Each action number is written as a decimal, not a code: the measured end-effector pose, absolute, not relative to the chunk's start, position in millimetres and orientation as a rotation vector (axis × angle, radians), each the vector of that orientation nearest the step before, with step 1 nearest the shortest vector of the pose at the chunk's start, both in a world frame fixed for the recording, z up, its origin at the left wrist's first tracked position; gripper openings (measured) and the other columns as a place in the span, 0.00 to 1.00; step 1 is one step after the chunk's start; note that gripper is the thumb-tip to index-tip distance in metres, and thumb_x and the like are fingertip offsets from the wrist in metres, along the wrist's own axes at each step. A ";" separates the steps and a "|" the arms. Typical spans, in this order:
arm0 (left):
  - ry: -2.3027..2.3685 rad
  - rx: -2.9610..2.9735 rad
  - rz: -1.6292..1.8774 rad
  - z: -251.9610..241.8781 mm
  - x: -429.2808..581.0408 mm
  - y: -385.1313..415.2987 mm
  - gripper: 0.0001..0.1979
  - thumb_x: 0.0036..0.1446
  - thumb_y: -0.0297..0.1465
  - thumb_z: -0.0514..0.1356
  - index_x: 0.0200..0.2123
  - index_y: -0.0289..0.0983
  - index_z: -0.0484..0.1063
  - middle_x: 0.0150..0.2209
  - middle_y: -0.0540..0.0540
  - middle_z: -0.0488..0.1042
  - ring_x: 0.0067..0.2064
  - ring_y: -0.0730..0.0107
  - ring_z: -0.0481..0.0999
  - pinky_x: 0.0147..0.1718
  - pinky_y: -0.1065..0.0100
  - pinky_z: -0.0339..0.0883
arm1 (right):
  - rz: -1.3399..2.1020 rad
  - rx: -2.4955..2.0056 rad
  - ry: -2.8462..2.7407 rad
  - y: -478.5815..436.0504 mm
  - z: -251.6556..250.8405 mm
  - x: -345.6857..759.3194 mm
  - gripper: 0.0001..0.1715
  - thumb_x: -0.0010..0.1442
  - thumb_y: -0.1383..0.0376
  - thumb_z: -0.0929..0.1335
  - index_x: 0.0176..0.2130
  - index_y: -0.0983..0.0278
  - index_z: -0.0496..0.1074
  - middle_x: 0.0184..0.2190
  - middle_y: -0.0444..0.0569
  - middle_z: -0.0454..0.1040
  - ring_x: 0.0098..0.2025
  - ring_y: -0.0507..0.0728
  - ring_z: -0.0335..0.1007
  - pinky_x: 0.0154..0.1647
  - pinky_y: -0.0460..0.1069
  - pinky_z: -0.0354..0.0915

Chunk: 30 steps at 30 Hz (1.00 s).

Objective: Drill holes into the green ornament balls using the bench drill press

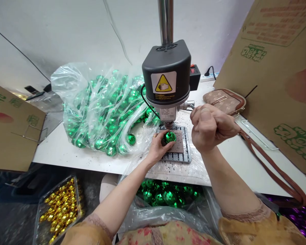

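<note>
My left hand (157,148) grips a shiny green faceted ball (170,136) between thumb and fingers. The ball rests on a brown board on the slotted metal base (186,149), right beneath the chuck of a black bench drill press (165,64). Whether the bit touches the ball is hard to see. My right hand (209,126) is raised to the right of the press, its fingers curled round the end of the feed lever (190,104); the grip itself is hidden in the fist. Dark shavings lie scattered around the base.
A clear plastic bag (73,85) of green balls lies left of the press. More green balls (169,196) fill a bag below the table edge. Cardboard boxes (270,78) flank the table. A brown purse (223,100) sits behind my right hand. Gold balls (62,204) fill a bin lower left.
</note>
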<state>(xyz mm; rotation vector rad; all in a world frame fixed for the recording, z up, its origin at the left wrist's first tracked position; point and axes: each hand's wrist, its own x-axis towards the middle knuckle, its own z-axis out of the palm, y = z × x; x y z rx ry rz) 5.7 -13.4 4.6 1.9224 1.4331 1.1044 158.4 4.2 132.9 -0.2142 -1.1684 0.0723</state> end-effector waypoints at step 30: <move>1.419 1.765 1.188 7.7 10.7 -20.9 0.24 0.57 0.36 0.68 0.55 0.39 0.69 0.51 0.40 0.76 0.52 0.56 0.75 0.54 0.55 0.68 | 0.241 -0.420 -1.132 4.7 165.8 159.3 0.30 0.65 0.58 0.68 0.19 0.61 0.52 0.14 0.38 0.50 0.16 0.46 0.46 0.17 0.50 0.45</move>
